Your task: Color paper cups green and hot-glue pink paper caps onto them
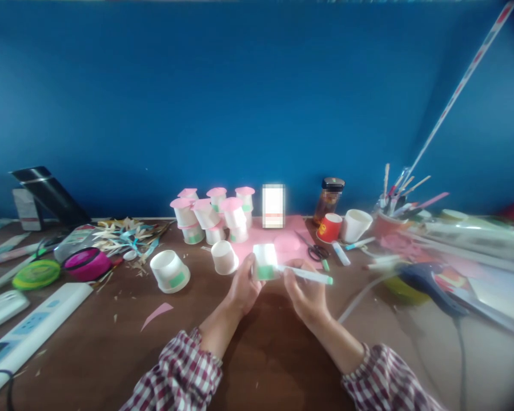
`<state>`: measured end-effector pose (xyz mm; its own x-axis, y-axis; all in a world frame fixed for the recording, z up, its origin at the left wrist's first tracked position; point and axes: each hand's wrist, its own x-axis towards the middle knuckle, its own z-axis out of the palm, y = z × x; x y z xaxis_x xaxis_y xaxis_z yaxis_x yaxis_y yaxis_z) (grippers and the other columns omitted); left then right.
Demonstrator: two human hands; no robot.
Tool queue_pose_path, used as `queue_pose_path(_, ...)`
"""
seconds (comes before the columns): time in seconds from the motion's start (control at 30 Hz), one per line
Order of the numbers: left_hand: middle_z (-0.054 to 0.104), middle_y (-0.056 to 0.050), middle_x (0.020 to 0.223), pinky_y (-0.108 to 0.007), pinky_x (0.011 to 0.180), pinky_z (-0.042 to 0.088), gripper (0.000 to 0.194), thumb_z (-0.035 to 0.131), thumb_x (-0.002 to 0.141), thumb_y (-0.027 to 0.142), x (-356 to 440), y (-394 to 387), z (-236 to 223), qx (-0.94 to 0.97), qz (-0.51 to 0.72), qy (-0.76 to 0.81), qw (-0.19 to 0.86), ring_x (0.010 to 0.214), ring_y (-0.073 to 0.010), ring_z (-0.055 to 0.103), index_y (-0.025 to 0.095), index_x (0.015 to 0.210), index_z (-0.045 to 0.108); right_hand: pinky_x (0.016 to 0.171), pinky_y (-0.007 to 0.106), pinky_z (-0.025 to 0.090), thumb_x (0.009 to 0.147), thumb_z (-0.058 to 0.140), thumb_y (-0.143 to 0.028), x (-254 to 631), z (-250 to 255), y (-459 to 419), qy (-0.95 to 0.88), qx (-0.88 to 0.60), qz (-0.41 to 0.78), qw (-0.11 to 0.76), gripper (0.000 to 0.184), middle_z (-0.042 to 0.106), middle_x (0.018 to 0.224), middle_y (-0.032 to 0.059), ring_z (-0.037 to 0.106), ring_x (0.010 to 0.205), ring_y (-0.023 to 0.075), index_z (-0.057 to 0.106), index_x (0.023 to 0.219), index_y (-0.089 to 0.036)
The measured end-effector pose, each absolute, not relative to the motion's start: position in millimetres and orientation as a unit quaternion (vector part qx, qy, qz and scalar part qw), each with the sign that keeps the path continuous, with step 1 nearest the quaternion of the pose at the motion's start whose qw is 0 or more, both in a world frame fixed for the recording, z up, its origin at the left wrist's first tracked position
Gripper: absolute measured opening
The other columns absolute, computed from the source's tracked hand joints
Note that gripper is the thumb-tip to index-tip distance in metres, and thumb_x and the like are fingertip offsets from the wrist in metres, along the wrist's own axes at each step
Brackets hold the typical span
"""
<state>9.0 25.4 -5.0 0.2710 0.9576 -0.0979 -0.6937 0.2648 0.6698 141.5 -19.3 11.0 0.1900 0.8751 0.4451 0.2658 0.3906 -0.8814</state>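
My left hand (243, 290) holds a small white paper cup (264, 255) with a green patch on its side, raised above the table front. In my right hand (307, 292) is a marker pen (308, 274) with a pale barrel and a green end pointing right. The pen's other end is at the cup's right side; whether it touches cannot be made out. Two more white cups, one with a green patch (167, 271) and one plain (223, 257), stand to the left. Behind them are several stacked cups with pink paper tops (206, 214).
Pink paper (257, 242) lies behind my hands, with scissors (316, 250) on its right edge. A red cup (329, 227), a white cup (356, 225) and a dark-lidded jar (329, 200) stand at back right. A glue gun (428, 282) lies right; a power strip (36, 334) lies left.
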Motion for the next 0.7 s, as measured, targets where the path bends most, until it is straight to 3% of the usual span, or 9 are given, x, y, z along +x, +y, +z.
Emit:
queue_pose_path(0.33, 0.063, -0.001, 0.079, -0.031, 0.084, 0.044, 0.022, 0.055, 0.082, 0.039, 10.8, 24.2, -1.9, 0.251, 0.564, 0.259, 0.743, 0.079, -0.0152, 0.059, 0.018, 0.086, 0.059, 0.052, 0.023, 0.042, 0.083, 0.053, -0.027, 141.9, 13.1, -22.3, -0.596, -0.474, 0.218, 0.61, 0.011, 0.057, 0.065, -0.0001, 0.052, 0.056, 0.0124, 0.056, 0.077, -0.018)
queue_pose_path(0.47, 0.063, -0.003, 0.085, -0.033, 0.085, 0.043, 0.024, 0.053, 0.082, 0.038, 12.7, 24.7, -2.0, 0.25, 0.563, 0.28, 0.736, 0.082, -0.0169, 0.059, 0.016, 0.091, 0.058, 0.051, 0.022, 0.042, 0.081, 0.056, -0.027, 141.6, 13.2, -25.7, -0.644, -0.498, 0.171, 0.555, 0.009, 0.059, 0.064, -0.001, 0.05, 0.052, 0.0112, 0.06, 0.082, -0.019)
queue_pose_path(0.7, 0.056, 0.001, 0.078, -0.027, 0.074, 0.042, 0.02, 0.058, 0.08, 0.039, 11.2, 21.3, -3.9, 0.313, 0.562, 0.28, 0.713, 0.075, -0.0124, 0.052, 0.019, 0.081, 0.055, 0.054, 0.022, 0.044, 0.083, 0.054, -0.027, 141.4, 16.2, -27.0, -0.685, -0.505, 0.121, 0.51, 0.011, 0.063, 0.069, 0.0004, 0.054, 0.054, 0.0117, 0.061, 0.085, -0.02)
